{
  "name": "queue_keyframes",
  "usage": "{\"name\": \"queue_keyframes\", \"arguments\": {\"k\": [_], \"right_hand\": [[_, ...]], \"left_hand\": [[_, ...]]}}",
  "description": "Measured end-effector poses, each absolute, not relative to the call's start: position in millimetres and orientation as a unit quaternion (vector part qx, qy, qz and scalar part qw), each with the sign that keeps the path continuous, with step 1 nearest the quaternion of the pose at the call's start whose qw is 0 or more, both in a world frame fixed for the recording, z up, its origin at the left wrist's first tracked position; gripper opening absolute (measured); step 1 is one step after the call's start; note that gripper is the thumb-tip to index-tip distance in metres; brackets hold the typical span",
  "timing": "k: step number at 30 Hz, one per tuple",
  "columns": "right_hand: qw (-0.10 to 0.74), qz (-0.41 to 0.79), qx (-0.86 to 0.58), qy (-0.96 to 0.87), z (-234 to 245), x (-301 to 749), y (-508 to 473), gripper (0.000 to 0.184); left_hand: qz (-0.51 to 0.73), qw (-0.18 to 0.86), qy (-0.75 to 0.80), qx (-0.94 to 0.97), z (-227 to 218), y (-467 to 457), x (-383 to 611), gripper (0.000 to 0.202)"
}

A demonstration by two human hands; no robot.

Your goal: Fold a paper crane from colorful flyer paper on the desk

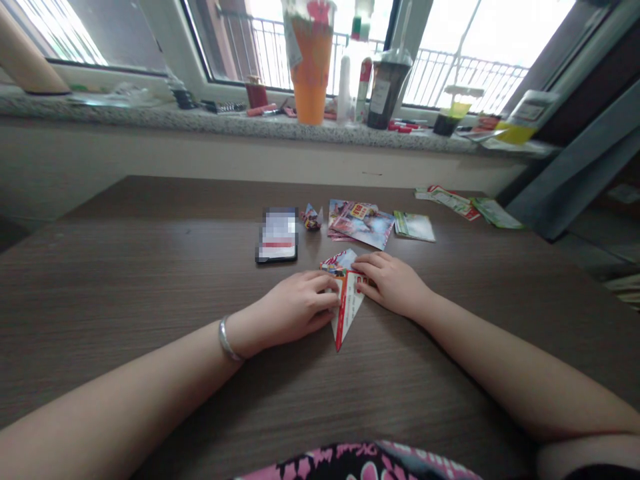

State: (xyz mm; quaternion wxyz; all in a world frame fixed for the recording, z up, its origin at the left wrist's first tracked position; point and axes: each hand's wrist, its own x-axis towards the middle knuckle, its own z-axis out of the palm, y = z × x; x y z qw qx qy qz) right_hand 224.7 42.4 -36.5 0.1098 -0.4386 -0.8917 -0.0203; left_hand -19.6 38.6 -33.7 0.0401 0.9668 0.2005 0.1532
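Note:
A sheet of printed paper (349, 312), folded to a kite shape with its sharp point towards me, lies on the brown table (200, 387). Its front is white with red and orange strips, and a colourful printed part shows at the far end. My left hand (305, 303), with a silver bracelet on the wrist, holds the paper's left side between curled fingers. On the right edge, the bent fingers of my right hand (390, 283) grip it too. Both hands rest low on the tabletop, and their fingers hide part of the folds.
Beyond my hands lie a phone (278, 235), a small folded paper piece (312, 218), colourful leaflets (365, 223) and a green-white paper stack (415, 227). More paper strips (455, 202) lie far right. The windowsill (225, 123) carries an orange cup (311, 73), a dark cup (387, 90) and bottles.

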Motion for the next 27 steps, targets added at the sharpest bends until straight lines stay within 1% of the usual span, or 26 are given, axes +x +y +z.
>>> {"name": "queue_keyframes", "arguments": {"k": [5,9,12,17,23,27], "right_hand": [[0.132,0.012,-0.432,-0.892,-35.0,224.4,39.5,0.037],[0.140,0.028,-0.433,-0.890,-36.8,225.7,40.7,0.037],[0.157,0.055,-0.433,-0.886,-36.4,226.3,42.0,0.033],[0.204,0.122,-0.435,-0.868,-33.2,226.4,44.1,0.023],[0.222,0.138,-0.448,-0.855,-34.5,228.3,45.8,0.031],[0.209,0.158,-0.440,-0.859,-32.2,230.6,48.3,0.032]], "left_hand": [[0.156,0.077,0.210,0.962,-32.6,40.1,-20.7,0.022],[0.137,0.081,0.237,0.958,-29.2,38.5,-20.6,0.029],[0.135,0.077,0.254,0.955,-27.9,37.0,-20.7,0.034],[0.142,0.079,0.251,0.954,-27.0,35.7,-20.2,0.036],[0.130,0.075,0.251,0.956,-26.5,36.1,-20.3,0.036],[0.141,0.067,0.247,0.956,-29.9,36.9,-21.6,0.034]]}}
